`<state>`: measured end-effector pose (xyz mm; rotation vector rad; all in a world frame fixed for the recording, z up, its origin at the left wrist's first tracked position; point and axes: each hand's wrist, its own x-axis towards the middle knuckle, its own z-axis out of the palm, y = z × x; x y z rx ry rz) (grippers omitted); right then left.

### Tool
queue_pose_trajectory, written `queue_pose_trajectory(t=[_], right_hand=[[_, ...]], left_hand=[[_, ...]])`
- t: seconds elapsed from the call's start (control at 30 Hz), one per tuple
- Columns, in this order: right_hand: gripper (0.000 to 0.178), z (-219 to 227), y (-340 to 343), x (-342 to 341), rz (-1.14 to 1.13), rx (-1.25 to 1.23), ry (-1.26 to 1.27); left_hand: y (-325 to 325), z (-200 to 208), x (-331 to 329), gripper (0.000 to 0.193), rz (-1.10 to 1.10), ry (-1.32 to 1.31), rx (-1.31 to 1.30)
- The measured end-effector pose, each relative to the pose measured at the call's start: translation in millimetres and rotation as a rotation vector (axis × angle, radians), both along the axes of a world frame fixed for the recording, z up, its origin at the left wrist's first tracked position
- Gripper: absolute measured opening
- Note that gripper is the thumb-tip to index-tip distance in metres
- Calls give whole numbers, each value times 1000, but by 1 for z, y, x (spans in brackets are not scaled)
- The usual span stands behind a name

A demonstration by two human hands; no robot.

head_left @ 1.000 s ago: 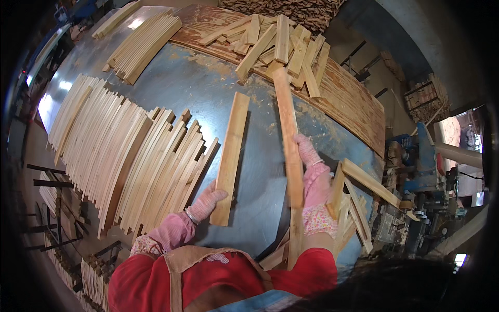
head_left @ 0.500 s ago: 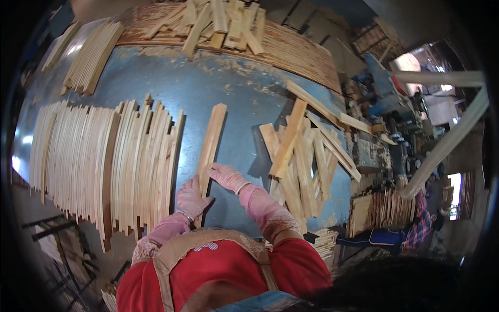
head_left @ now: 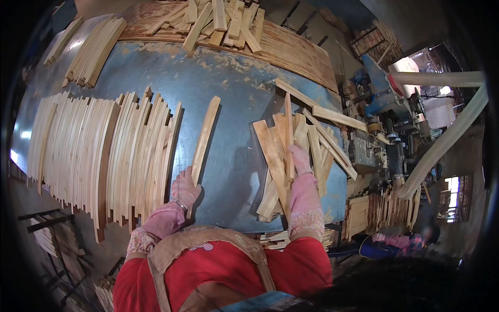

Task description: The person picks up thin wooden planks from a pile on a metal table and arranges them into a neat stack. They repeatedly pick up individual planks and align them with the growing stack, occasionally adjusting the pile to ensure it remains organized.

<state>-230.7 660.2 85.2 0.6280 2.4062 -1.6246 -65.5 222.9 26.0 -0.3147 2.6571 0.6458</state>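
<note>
Right hand (head_left: pixel 299 158) moved onto slat pile (head_left: pixel 291 151).

Daylight is pouring in from the far right, blowing out there. Edges are bending and darkening; glare is glinting at left.

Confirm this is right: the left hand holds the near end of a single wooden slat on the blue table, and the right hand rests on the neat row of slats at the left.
Not quite. The left hand does hold the single wooden slat on the blue table, but the head view shows the right hand on the loose slat pile at the right, not the neat row.
</note>
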Motion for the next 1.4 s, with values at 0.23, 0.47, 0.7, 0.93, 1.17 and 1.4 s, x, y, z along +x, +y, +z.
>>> queue_pose_trajectory(t=[0.23,0.47,0.7,0.93,1.17,1.4], right_hand=[[55,7,-86,99,-75,-684,-29],[57,-84,-237,152,391,-123,-21],[73,-100,-379,194,783,-411,-217],[74,-52,-174,143,575,851,255],[75,-30,-35,161,277,1046,-144],[50,-31,-270,135,668,232,-299]], left_hand=[[3,-8,-2,82,38,4,82],[-80,39,48,75,202,63,369],[-199,102,91,85,316,210,-106],[-332,37,170,104,478,126,-314],[-330,47,142,114,430,-30,-385],[-330,36,149,116,431,51,-432]])
